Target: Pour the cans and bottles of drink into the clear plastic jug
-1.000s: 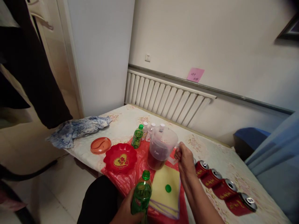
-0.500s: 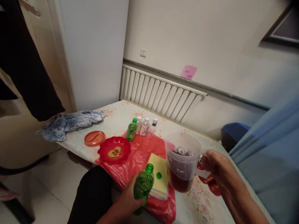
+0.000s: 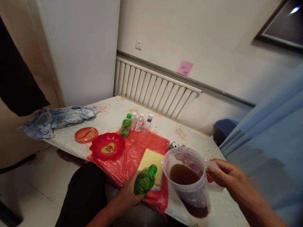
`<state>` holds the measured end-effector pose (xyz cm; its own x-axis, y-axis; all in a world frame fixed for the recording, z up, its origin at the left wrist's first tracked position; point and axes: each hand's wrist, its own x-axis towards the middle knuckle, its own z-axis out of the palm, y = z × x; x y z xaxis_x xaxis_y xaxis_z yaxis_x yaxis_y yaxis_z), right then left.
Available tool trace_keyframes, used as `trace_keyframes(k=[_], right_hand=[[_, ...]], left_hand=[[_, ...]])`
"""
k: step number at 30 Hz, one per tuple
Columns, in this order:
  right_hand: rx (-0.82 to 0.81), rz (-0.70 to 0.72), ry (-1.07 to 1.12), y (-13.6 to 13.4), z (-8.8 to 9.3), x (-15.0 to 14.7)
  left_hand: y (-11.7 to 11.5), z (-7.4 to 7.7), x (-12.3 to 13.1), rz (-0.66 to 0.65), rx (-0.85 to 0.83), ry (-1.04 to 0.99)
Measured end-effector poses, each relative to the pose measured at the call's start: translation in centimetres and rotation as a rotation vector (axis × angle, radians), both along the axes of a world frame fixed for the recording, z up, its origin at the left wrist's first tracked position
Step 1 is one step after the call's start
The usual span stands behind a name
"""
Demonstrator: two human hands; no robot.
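Observation:
My left hand [image 3: 129,191] is wrapped round a green plastic bottle [image 3: 145,182], uncapped, its mouth leaning to the right. My right hand [image 3: 228,176] grips the handle of a clear plastic pitcher [image 3: 188,186] holding dark brown liquid [image 3: 184,175]. The pitcher tips toward the bottle, its spout close to the bottle's mouth but apart from it; no stream shows between them. Behind the bottle, a yellow cloth or paper stack [image 3: 151,158] lies on a red plastic sheet [image 3: 130,160].
At the left are a red scalloped plate [image 3: 97,145], an orange dish [image 3: 81,139] and a crumpled blue cloth [image 3: 66,118]. A capped green bottle [image 3: 126,127] and several clear bottles [image 3: 140,123] stand toward the back. A can [image 3: 174,145] lies behind the pitcher.
The pitcher has come lower and tilted left toward the bottle, its liquid shifting toward the spout. The green bottle leans more to the right. The whole view has shifted slightly.

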<state>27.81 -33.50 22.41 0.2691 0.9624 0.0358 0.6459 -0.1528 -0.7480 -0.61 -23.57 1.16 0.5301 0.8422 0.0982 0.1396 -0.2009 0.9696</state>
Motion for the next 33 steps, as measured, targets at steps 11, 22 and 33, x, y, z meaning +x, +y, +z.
trace_keyframes(k=[11, 22, 33], right_hand=[[-0.063, 0.11, -0.198, 0.5, 1.3, -0.8], [-0.091, 0.152, -0.285, 1.3, 1.4, -1.0], [-0.051, 0.194, -0.267, 1.1, 1.5, -0.9]], left_hand=[[0.1, -0.7, -0.1, 0.008, 0.061, 0.051], [0.2, -0.5, 0.0, -0.008, 0.078, 0.021], [0.3, -0.9, 0.2, -0.016, 0.072, 0.021]])
